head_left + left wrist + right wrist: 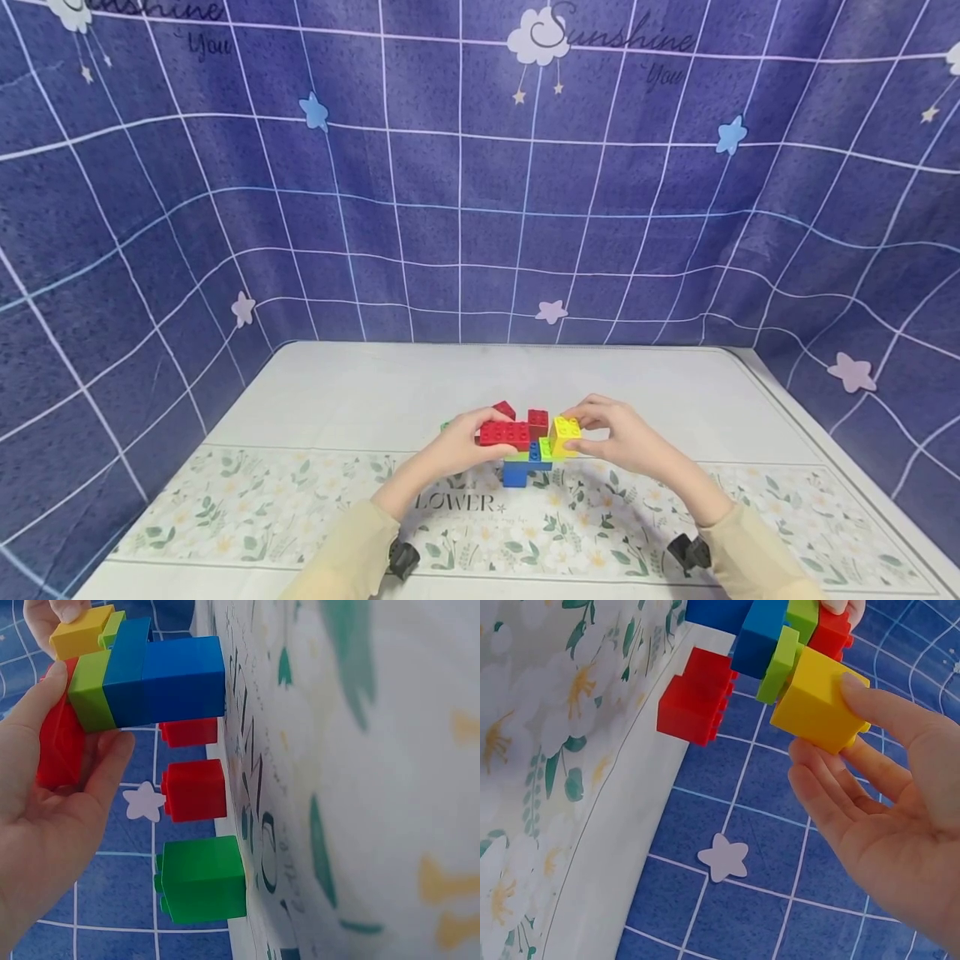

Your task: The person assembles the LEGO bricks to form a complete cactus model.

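Observation:
My left hand [461, 440] grips the long red brick [504, 432] on the left top of a small brick build. Under that red brick sits a lime brick [91, 691], then a blue brick [127, 671] and a bigger blue block [184, 677] at the bottom, which stands on or just above the table. On the right side, my right hand [621, 433] pinches a yellow block [821, 701] between thumb and fingers. The yellow block rests against a thin lime brick [780, 666] on the blue one; whether it is pressed fully down I cannot tell.
Behind the build, red blocks [537, 423] [196, 790] stand on the table. A green block [201, 879] stands behind my left hand. The white table [360, 400] has a flower-print strip at the front, and a dark blue checked curtain [480, 225] encloses its back and sides.

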`<state>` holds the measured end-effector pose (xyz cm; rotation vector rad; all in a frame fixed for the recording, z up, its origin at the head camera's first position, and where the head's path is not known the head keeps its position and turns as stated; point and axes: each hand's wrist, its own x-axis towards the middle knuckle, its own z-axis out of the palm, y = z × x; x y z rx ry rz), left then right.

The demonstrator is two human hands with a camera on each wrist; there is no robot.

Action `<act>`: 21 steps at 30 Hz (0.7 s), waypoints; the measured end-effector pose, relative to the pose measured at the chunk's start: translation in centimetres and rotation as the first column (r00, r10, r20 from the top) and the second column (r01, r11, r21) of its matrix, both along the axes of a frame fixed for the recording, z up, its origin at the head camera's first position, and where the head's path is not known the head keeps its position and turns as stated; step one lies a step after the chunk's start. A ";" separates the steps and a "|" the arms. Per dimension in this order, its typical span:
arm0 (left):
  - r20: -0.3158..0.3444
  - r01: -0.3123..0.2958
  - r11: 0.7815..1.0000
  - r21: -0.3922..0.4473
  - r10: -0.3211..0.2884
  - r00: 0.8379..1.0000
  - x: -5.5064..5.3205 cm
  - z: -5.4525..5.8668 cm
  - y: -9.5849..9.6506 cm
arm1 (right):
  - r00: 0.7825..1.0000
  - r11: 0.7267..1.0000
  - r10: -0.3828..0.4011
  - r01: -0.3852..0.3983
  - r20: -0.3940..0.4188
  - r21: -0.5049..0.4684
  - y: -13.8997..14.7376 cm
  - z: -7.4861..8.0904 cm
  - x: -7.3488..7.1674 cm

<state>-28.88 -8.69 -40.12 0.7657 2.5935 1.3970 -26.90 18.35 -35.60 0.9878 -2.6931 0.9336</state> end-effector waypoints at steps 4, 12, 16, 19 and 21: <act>0.007 0.000 1.000 -0.002 0.000 1.000 -0.1 0.0 0.0 | 1.000 1.000 -0.009 0.009 -0.014 0.005 0.3 -0.1 0.0; 0.014 0.008 1.000 0.013 -0.009 1.000 -0.1 0.0 0.1 | 1.000 1.000 0.001 -0.001 -0.006 0.016 0.4 0.1 -0.2; 0.015 0.011 1.000 0.012 -0.011 1.000 -0.2 -0.1 0.1 | 1.000 1.000 0.008 -0.008 0.010 0.013 0.3 0.1 -0.2; 0.008 0.010 1.000 0.002 -0.010 1.000 -0.2 0.0 0.1 | 1.000 1.000 0.003 -0.003 0.013 0.017 0.2 0.1 -0.1; 0.003 0.009 1.000 -0.005 -0.009 1.000 -0.2 0.0 0.1 | 1.000 1.000 -0.005 0.004 0.011 0.020 0.2 0.1 -0.1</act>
